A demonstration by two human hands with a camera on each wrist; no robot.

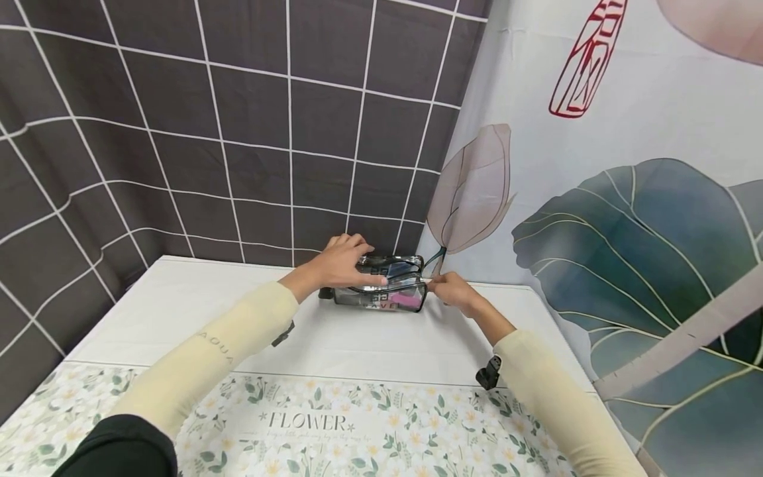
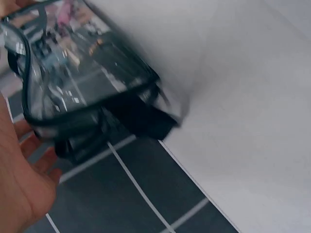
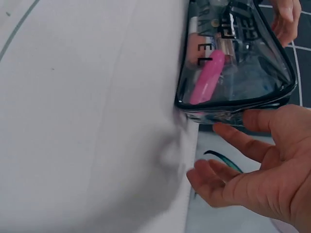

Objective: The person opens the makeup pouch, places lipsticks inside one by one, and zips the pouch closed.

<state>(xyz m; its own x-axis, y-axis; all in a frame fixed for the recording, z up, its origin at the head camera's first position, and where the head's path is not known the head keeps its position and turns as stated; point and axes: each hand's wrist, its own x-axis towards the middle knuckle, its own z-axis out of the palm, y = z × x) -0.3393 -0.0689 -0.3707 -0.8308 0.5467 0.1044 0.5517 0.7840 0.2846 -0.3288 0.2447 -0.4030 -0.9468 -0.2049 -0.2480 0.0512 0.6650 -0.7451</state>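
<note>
A clear toiletry bag (image 1: 363, 299) with black piping stands at the back of the white tabletop, lettering across its front. Through the plastic, a pink item (image 3: 209, 77) and several small things show. My left hand (image 1: 342, 262) holds the bag from above, thumb across its top and fingers behind it. In the left wrist view, a black tab (image 2: 143, 119) sticks out at the bag's end. At the opposite end, my right hand (image 1: 454, 291) pinches the bag's edge between thumb and forefinger, with the other fingers loosely bent below.
Behind the bag rises a dark curtain (image 1: 250, 172) with a white grid. A white cloth (image 1: 524, 99) printed with large leaves hangs at the right. The flowered mat (image 1: 310, 437) covers the table's near part.
</note>
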